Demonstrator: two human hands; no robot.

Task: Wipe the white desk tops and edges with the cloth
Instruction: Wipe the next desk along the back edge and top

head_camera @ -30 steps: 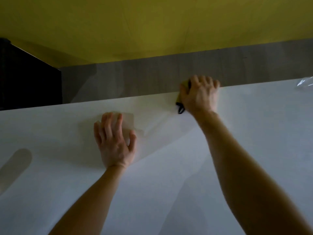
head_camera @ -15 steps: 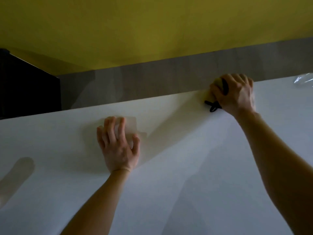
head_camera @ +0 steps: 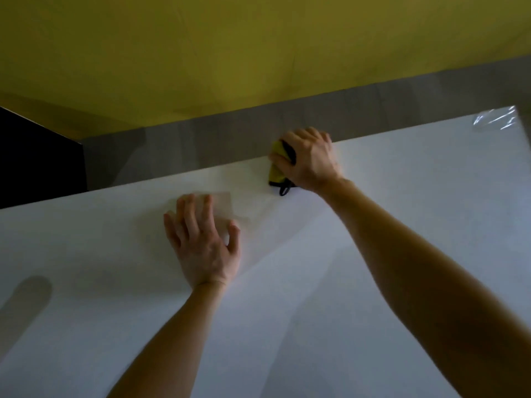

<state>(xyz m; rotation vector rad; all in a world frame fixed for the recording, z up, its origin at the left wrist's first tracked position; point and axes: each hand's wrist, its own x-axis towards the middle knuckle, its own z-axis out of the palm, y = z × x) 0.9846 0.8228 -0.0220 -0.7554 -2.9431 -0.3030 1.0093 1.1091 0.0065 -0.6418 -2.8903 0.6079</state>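
Along the far edge of the tabletop (head_camera: 431,173), running left to right, the yellow cloth (head_camera: 275,172) is gripped in the curled right hand (head_camera: 311,160); the left hand (head_camera: 205,248) is laid flat, fingers spread, nearer.

An indoor room, office or home unclear: a plain white desk (head_camera: 388,239) lies under the fingers (head_camera: 188,216) of the left hand (head_camera: 205,248), grey band (head_camera: 201,147) and yellow wall (head_camera: 258,53) beyond the fingertips, dark panel (head_camera: 37,159) far left of them

R hand (head_camera: 310,160): went right along far desk edge (head_camera: 201,179), now back left w/ cloth (head_camera: 276,173), nearer L hand (head_camera: 205,248).
cloth: more yellow shows left of grip; black loop (head_camera: 284,190) just below grip.
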